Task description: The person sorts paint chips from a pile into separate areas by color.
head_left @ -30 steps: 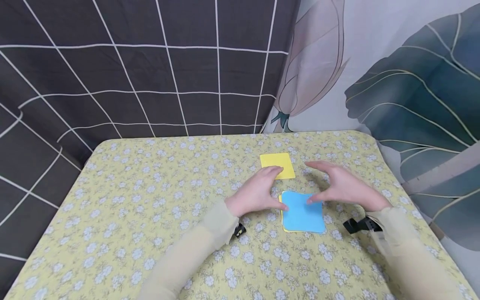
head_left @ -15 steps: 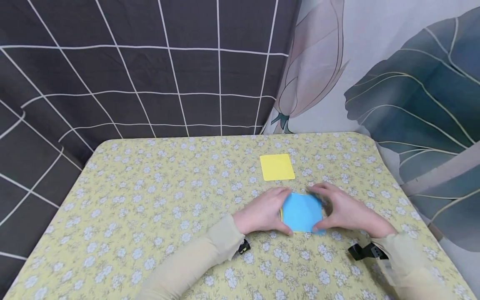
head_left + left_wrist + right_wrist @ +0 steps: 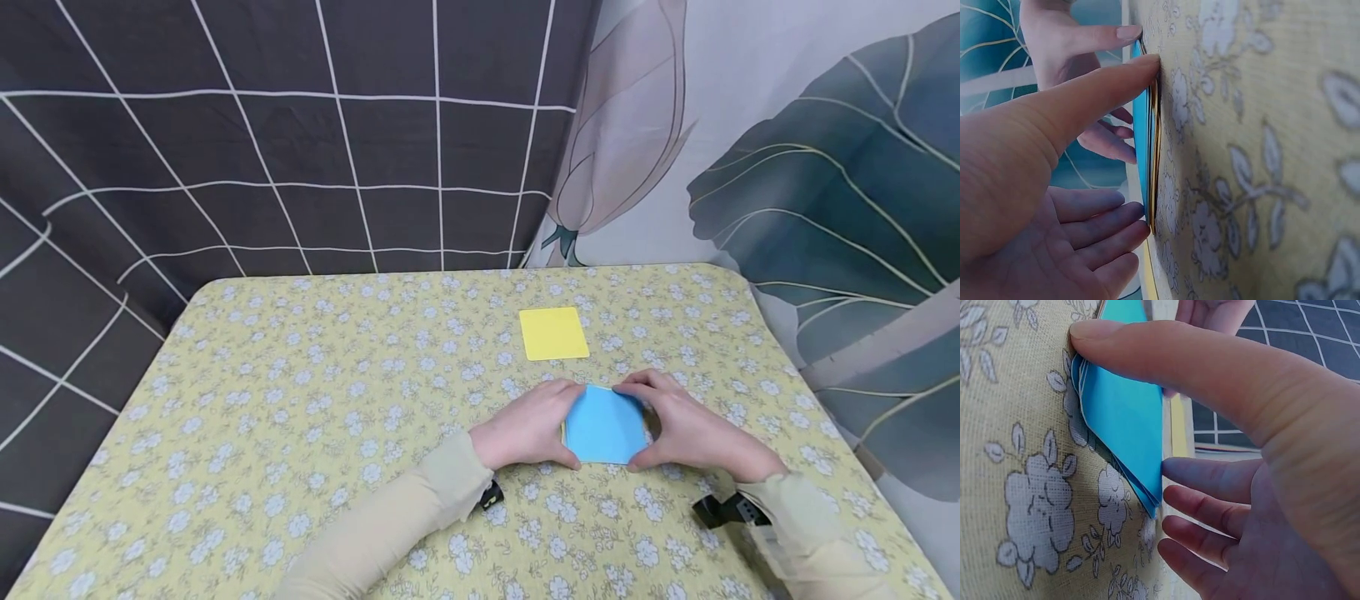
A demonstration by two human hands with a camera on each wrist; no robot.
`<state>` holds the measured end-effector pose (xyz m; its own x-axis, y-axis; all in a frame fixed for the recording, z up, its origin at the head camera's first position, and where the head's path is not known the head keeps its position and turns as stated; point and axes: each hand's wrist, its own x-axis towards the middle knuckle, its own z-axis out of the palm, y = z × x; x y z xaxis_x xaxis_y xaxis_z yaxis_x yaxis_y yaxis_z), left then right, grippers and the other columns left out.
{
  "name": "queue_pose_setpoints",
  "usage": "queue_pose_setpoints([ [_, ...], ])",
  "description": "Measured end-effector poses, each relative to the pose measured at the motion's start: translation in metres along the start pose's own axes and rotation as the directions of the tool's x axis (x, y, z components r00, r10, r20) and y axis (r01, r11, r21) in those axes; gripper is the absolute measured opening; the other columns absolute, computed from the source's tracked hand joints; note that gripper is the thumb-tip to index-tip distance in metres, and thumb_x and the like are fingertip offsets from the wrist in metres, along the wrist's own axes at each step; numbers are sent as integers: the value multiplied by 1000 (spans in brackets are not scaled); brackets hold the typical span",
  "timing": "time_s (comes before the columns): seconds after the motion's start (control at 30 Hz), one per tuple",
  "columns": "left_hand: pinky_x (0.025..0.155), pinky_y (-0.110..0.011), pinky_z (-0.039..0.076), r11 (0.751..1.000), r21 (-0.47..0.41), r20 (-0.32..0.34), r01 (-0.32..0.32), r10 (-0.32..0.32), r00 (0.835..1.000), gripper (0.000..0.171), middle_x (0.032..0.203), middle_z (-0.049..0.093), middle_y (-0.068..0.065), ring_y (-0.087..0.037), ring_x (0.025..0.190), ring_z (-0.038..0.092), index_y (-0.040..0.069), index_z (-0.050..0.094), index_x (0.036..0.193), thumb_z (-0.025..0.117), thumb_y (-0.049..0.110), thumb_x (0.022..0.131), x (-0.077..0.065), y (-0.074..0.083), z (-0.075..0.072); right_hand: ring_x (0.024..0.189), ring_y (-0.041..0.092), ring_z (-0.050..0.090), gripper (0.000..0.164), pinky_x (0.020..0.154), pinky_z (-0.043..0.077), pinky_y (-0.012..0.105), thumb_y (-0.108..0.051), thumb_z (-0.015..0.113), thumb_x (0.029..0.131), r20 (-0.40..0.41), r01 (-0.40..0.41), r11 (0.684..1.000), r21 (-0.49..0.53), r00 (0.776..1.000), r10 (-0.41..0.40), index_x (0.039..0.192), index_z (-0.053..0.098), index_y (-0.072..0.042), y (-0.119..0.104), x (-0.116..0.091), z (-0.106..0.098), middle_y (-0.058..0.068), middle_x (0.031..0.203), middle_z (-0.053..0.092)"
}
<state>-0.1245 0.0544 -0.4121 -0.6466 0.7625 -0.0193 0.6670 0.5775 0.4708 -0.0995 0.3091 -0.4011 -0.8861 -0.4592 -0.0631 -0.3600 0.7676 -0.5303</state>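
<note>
A stack of square paper sheets (image 3: 606, 427), blue on top, lies on the flowered cloth. My left hand (image 3: 531, 423) holds its left side, thumb at the near edge and fingers at the far edge. Mirroring it, my right hand (image 3: 686, 425) grips the right side the same way. Seen edge-on in the left wrist view, the stack (image 3: 1141, 137) shows several thin layers, with yellowish ones beneath the blue. In the right wrist view, the layers of the stack (image 3: 1125, 406) fan slightly apart at one corner. Beyond the stack lies a single yellow square (image 3: 554, 333), touched by neither hand.
A yellow flowered cloth (image 3: 315, 417) covers the table. Behind it hangs a dark curtain with a white grid (image 3: 300, 142). At the right is a pale curtain with a large leaf print (image 3: 847, 208). Each wrist wears a small black device (image 3: 727, 510).
Both hands have come down and nearer, from above the far part of the blue stack to its two sides, and now hold it. The sheets look more even; the yellow square stays put.
</note>
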Motion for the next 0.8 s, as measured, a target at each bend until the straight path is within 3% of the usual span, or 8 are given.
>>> queue_pose_setpoints([
  [0.5, 118, -26, 25, 999, -51, -32, 13, -14, 999, 111, 157, 39, -14, -23, 143, 37, -4, 33, 155, 93, 41, 73, -3, -3, -4, 115, 34, 53, 98, 89, 53, 54, -42, 99, 60, -36, -4, 999, -39, 999, 3, 138, 57, 1, -6, 4, -6, 14, 132, 51],
  [0.8, 118, -27, 27, 994, -100, -60, 47, -54, 997, 111, 158, 38, -14, -22, 143, 38, -3, 31, 157, 92, 38, 74, -13, -20, -18, 116, 34, 54, 98, 92, 53, 54, -44, 98, 61, -25, 5, 997, -77, 1000, -7, 140, 57, -1, -20, 28, -4, 14, 135, 51],
])
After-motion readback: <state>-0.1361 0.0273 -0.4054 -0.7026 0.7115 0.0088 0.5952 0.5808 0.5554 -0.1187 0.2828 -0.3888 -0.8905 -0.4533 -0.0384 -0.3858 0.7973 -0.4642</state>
